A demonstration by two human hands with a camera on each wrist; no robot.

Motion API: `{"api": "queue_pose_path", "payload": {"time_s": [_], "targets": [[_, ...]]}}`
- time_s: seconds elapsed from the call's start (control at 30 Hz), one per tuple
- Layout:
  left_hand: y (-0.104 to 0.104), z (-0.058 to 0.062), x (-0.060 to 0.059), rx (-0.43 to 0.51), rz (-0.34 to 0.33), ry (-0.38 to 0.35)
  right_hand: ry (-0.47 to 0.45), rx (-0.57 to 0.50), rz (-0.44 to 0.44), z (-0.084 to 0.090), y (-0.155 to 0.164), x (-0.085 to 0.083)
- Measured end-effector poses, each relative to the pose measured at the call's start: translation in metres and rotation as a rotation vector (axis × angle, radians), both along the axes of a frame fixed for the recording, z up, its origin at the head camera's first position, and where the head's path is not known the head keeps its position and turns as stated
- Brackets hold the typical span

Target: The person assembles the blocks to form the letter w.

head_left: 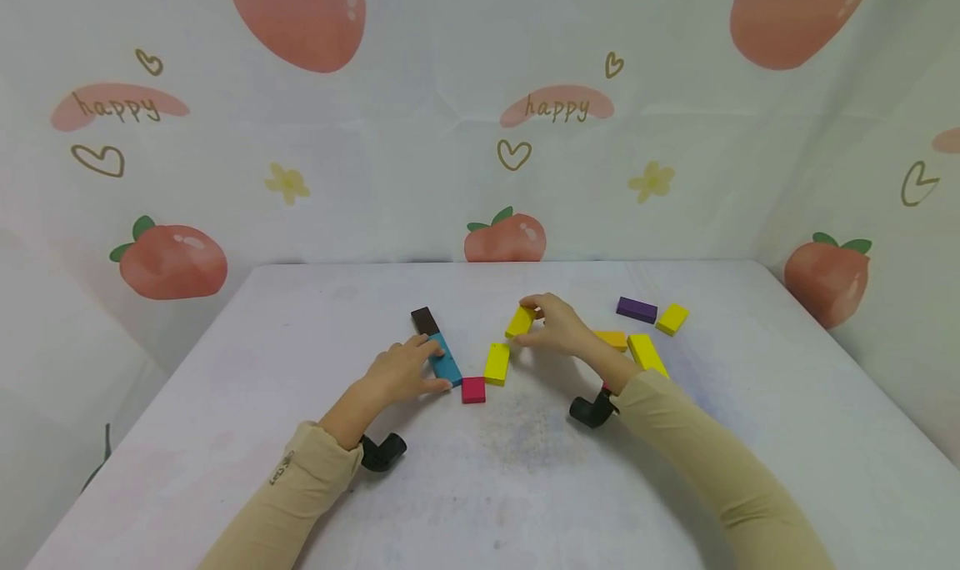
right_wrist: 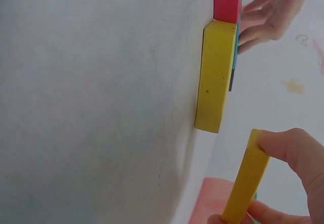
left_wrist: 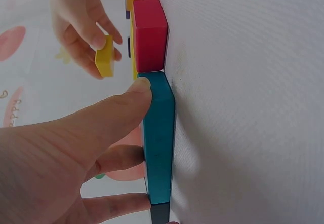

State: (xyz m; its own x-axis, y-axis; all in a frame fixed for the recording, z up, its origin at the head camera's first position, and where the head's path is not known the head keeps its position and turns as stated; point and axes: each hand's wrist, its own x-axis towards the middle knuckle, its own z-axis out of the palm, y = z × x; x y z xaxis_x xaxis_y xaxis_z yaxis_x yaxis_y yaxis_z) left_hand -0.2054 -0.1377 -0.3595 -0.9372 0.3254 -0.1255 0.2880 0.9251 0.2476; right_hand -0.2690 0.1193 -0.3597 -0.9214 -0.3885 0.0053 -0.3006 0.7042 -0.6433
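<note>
On the left, a beige sleeve runs up from the lower edge of the head view, forearm angled inward, a black wrist mount just under the cuff. The left hand (head_left: pixel 402 370) lies low on the white table (head_left: pixel 300 345), palm down, fingers stretched out flat onto the blue block (head_left: pixel 446 360); it is open, pressing rather than gripping. The left wrist view shows the thumb tip against the blue block's end near the red one and two straight fingers touching its long side. The blue block lies flat, its far end touching a dark brown block (head_left: pixel 424 320). At its near end sits a small red block (head_left: pixel 473 389), just beside it, corner to corner. To the right of the red one lies a flat yellow block (head_left: pixel 497 362), touching the red block's corner, as the right wrist view shows. Further right, the right hand (head_left: pixel 557 326) hovers over the table with the wrist bent and fingers curled, pinching a second yellow block, the held yellow piece (head_left: pixel 520 321), between thumb and fingertips; that piece is tilted and off the surface, just above and beyond the flat yellow block. The right forearm slants in from the lower right. Past the hand lie an orange block (head_left: pixel 613 339), a long yellow block (head_left: pixel 647 354), a purple block (head_left: pixel 637 309) and a small yellow block (head_left: pixel 672 318), close together.
</note>
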Motion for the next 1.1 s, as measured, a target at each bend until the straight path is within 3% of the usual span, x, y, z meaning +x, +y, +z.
{"api": "queue_pose_path", "payload": {"time_s": [0.87,1.1], "targets": [[0.000,-0.001,-0.001,-0.002,0.003,-0.004,-0.087,0.021,0.016,-0.006,-0.010,-0.018],[-0.001,-0.002,-0.002,-0.006,-0.003,-0.002,-0.170,0.011,-0.021,-0.007,-0.014,-0.020]]}}
